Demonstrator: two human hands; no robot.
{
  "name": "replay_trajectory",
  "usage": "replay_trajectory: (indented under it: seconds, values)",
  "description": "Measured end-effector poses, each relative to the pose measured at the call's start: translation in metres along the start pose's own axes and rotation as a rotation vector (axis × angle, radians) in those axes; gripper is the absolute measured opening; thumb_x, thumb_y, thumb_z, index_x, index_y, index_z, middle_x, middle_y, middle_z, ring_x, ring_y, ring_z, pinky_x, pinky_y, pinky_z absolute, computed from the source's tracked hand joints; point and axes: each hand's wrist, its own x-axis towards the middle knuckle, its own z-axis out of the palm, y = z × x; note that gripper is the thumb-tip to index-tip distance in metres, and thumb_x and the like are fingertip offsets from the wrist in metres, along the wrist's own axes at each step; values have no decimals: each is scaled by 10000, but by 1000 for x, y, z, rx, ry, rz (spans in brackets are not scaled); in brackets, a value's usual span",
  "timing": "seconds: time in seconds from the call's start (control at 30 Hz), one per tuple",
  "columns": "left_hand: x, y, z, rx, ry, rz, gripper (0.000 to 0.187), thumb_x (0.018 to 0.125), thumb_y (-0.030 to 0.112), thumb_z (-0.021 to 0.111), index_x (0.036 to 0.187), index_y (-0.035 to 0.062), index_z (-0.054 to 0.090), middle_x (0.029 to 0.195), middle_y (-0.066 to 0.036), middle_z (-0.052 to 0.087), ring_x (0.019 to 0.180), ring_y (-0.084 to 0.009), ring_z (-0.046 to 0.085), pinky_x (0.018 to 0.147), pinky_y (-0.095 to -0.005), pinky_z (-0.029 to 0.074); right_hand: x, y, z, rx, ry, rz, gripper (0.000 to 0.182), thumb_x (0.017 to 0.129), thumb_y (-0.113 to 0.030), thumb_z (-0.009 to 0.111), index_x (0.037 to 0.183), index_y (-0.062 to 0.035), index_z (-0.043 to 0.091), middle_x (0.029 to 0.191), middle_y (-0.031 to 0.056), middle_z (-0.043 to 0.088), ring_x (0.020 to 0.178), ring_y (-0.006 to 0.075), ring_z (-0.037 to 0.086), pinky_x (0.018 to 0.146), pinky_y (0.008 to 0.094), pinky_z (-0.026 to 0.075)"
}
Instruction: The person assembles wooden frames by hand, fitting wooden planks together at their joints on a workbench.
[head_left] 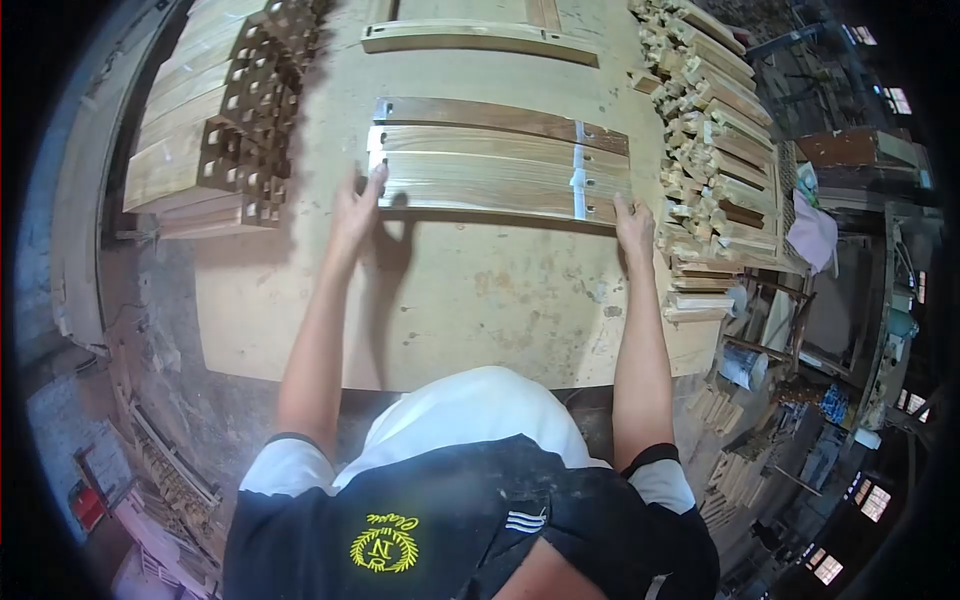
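Several wooden slats (pixel 480 172) lie edge to edge across the table in front of me, with small slots cut near their ends. The rearmost slat (pixel 480 115) is darker than the others. My left hand (pixel 357 208) grips the left end of the row, its thumb up against the slat ends. At the front right corner, my right hand (pixel 635 225) closes on the other end, thumb on top. Both hands' fingers are partly hidden by the wood and by the hands themselves. A bright patch of light falls on the left ends.
The pale worktable (pixel 480 300) carries a tall stack of slotted timber (pixel 185 150) on the left. A pile of tenoned wood pieces (pixel 715 150) runs along its right side. Behind the slats lies a wooden frame (pixel 480 43). A pink cloth (pixel 812 235) hangs farther right.
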Motion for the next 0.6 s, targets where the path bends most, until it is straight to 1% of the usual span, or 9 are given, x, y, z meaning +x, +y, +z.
replay_trajectory:
  seconds: [0.03, 0.1, 0.17, 0.2, 0.23, 0.3, 0.4, 0.5, 0.6]
  values:
    - [11, -49, 12, -119, 48, 44, 701, 921, 496, 613, 1358, -44, 521, 1197, -264, 633, 1153, -287, 587, 996, -368, 435, 5, 6, 3, -2, 8, -2, 757, 883, -546, 573, 1243, 119, 559, 1215, 375, 574, 1184, 476, 553, 998, 481, 435]
    - [-15, -19, 25, -5, 146, 131, 661, 928, 479, 613, 1333, -38, 536, 1151, -209, 648, 1091, -242, 590, 960, -357, 444, 7, 15, 8, 62, 2, 14, 812, 882, -587, 563, 1237, 143, 552, 1240, 396, 546, 1206, 489, 527, 1018, 474, 419]
    - [-31, -14, 17, -69, 69, 81, 632, 935, 463, 611, 1327, -28, 543, 1129, -185, 650, 1081, -226, 586, 964, -349, 439, 1, 16, 0, 76, -84, 72, 828, 884, -597, 562, 1247, 147, 546, 1263, 396, 534, 1221, 485, 517, 1030, 466, 410]
    - [-38, -12, 13, -102, 35, 60, 617, 938, 456, 610, 1323, -23, 546, 1118, -172, 651, 1076, -218, 584, 966, -345, 437, -7, 25, 1, 127, -36, -17, 829, 889, -602, 558, 1241, 148, 550, 1259, 390, 540, 1213, 486, 521, 1025, 464, 412]
    - [-51, -15, 12, -133, 48, 54, 621, 942, 443, 611, 1331, -34, 534, 1136, -174, 642, 1095, -216, 574, 980, -346, 428, -19, 35, 3, 179, 10, -107, 830, 894, -607, 554, 1235, 150, 554, 1256, 385, 546, 1206, 487, 525, 1020, 462, 413]
    - [-82, -17, 7, -203, 72, 24, 627, 948, 420, 615, 1342, -56, 513, 1183, -176, 621, 1127, -217, 555, 1003, -343, 410, -56, 34, -14, 150, -77, 35, 785, 915, -589, 542, 1216, 136, 571, 1235, 371, 566, 1199, 480, 531, 1014, 456, 415]
    - [-135, -19, -1, -295, 60, -78, 644, 952, 394, 621, 1359, -84, 478, 1273, -186, 575, 1178, -232, 530, 1036, -336, 381, -107, 56, -22, 238, -138, -8, 768, 934, -595, 508, 1215, 116, 581, 1242, 358, 570, 1199, 475, 533, 1013, 455, 416]
    - [-171, -25, -12, -318, 19, -168, 674, 960, 377, 611, 1407, -91, 423, 1369, -201, 519, 1261, -255, 486, 1087, -348, 339, -146, 64, -44, 183, -240, 127, 770, 941, -613, 478, 1223, 95, 590, 1261, 354, 561, 1200, 471, 533, 1022, 451, 415]
    - [-200, -2, -30, -297, 55, -172, 692, 972, 372, 585, 1452, -80, 378, 1424, -216, 478, 1330, -270, 442, 1128, -373, 301, -171, 75, -62, 162, -133, 12, 798, 942, -615, 475, 1318, 86, 531, 1299, 334, 556, 1251, 431, 527, 1060, 423, 395]
